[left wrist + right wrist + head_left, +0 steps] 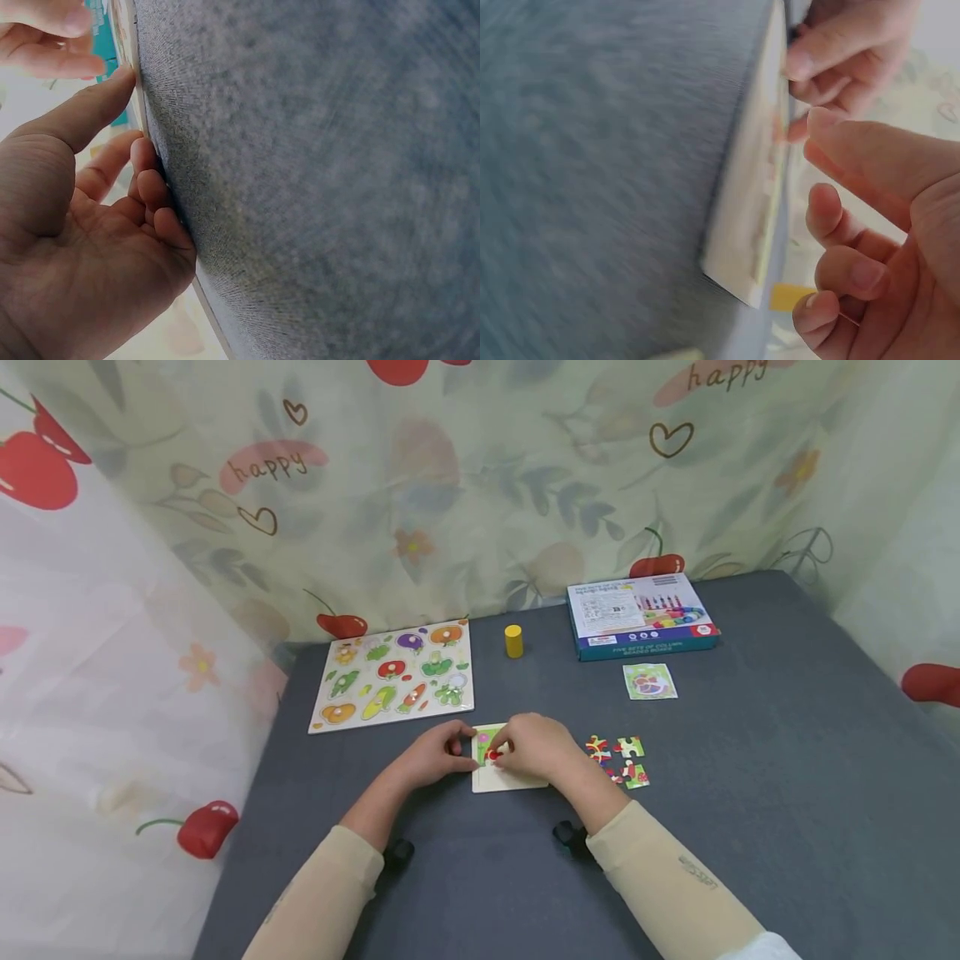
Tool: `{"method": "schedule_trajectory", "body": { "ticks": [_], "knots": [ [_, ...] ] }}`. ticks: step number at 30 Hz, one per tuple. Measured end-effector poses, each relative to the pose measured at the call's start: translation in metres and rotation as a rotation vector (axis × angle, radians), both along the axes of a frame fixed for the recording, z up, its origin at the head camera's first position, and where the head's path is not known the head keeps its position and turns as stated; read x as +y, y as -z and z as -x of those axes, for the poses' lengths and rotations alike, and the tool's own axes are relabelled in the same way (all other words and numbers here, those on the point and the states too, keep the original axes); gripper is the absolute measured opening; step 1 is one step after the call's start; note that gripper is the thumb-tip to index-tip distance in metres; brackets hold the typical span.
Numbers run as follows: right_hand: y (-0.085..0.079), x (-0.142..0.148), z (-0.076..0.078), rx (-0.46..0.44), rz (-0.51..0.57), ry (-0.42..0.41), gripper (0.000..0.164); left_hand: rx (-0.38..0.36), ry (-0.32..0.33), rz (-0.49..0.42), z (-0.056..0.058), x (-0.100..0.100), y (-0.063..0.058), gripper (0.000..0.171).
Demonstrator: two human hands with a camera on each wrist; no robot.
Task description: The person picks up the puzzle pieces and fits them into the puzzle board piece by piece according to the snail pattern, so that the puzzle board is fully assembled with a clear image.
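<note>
In the head view a small light-wood puzzle board [510, 782] lies on the table, with green and pink artwork in its left part. My left hand [438, 752] holds the board's left edge, thumb and index finger apart along it and the other fingers curled. Above the board, my right hand [534, 746] pinches a red puzzle piece [492, 755] low over its left part; the hand partly hides it. Loose jigsaw pieces [634, 774] lie just right of the board. In the right wrist view the piece is not visible between thumb and index finger.
A vegetable peg board [393, 670] lies at the back left. Behind the puzzle board stands a yellow cylinder [513, 642]. A boxed bead set [641, 617] lies at the back right, with a small picture card [649, 682] in front. A printed curtain hangs behind the table.
</note>
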State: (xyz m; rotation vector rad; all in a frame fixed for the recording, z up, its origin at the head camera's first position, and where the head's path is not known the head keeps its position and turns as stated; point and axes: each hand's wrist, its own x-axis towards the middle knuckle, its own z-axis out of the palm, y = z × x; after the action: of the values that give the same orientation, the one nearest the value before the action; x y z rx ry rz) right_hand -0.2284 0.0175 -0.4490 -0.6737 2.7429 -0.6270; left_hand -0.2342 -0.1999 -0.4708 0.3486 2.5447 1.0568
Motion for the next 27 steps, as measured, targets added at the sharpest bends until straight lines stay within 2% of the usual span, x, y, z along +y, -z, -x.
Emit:
{"method": "schedule_trajectory", "body": {
  "ticks": [4,12,27],
  "knots": [
    [-0.011,0.012,-0.004,-0.015,0.067,0.008,0.025,-0.003,-0.001,0.002,-0.001,0.001,-0.001,0.042],
    [-0.026,0.033,-0.012,-0.055,0.202,0.089,0.029,-0.003,-0.018,0.007,0.0,0.001,0.0,0.042],
    [-0.026,0.085,-0.027,-0.055,0.31,0.213,0.029,-0.007,-0.021,-0.002,0.0,0.001,0.002,0.043]
  ]
}}
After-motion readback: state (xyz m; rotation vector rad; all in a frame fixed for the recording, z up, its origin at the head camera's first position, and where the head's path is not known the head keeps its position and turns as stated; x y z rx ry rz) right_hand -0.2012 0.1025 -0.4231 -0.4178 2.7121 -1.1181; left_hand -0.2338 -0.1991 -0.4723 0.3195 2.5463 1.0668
